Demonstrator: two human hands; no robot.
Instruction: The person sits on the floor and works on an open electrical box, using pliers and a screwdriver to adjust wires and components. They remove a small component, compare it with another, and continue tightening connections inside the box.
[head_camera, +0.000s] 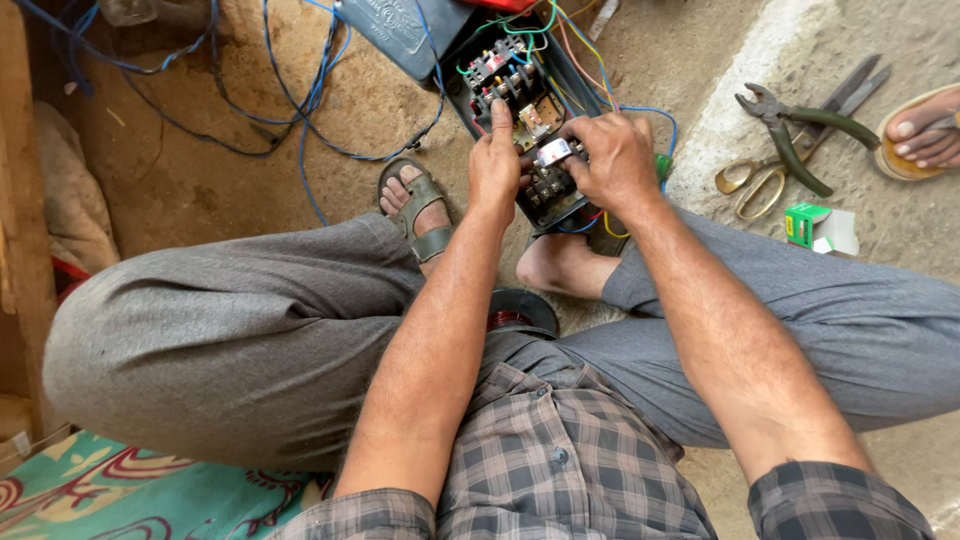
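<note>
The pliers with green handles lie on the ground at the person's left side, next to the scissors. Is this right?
Not quite. The head view shows the pliers at the person's right side, not the left. They do lie on the ground next to the scissors, beyond the right hand.

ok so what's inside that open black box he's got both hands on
The black box holds switch blocks and coloured wires. The left hand and right hand grip a small white-faced part, covering the lower components.

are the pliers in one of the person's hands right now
No, the pliers lie on the ground beside the scissors, while the left hand and right hand are both on the open electrical box.
</note>
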